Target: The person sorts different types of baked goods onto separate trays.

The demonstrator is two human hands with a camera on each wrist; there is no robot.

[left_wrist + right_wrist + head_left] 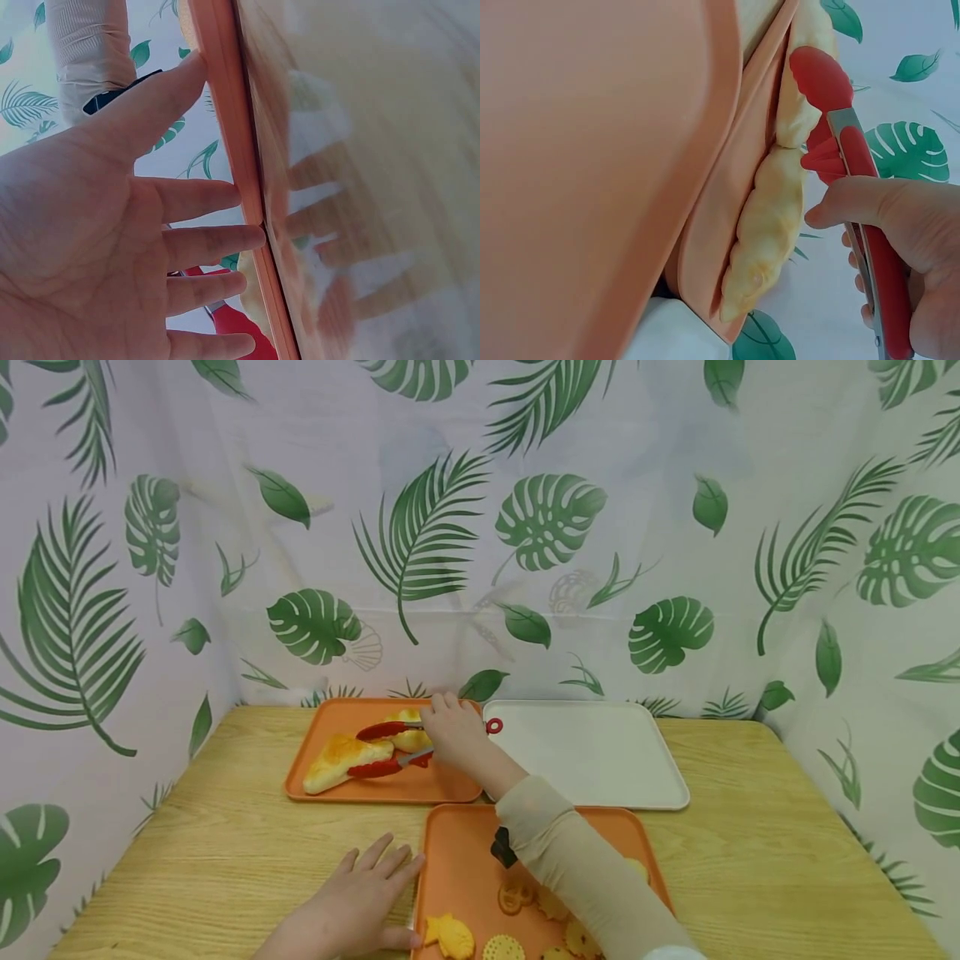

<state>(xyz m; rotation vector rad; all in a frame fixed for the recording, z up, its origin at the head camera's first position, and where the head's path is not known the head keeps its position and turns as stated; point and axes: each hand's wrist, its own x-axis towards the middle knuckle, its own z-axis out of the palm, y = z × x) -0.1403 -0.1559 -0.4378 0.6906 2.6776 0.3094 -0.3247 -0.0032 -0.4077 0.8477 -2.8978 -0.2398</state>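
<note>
Head view: the right hand [454,731] grips red-tipped tongs [378,768], jaws parted around one end of a golden-topped bread [336,763] beyond the cookie tray [461,843]. Left wrist: the left hand [105,240] spreads straight fingers at that tray's rim. Right wrist: fingers curl round the tongs near a knobbly yellow loaf [769,221].

Right hand [922,244]: grips red-and-silver metal tongs [862,154] with scalloped red heads; thumb on near side, fingertips showing past far edge. Knobbly, pale-golden, elongated bread [769,225]: lying along far rectangular orange tray [718,217]. Second pale-golden bread [795,116]: end to end with first, partly behind tong heads; contact with tongs unclear. Near orange tray [592,150]: large, round-cornered, foreground. Smooth white tray corner [671,330]: lower edge. White leaf-printed cloth [889,45]: backdrop.
</note>
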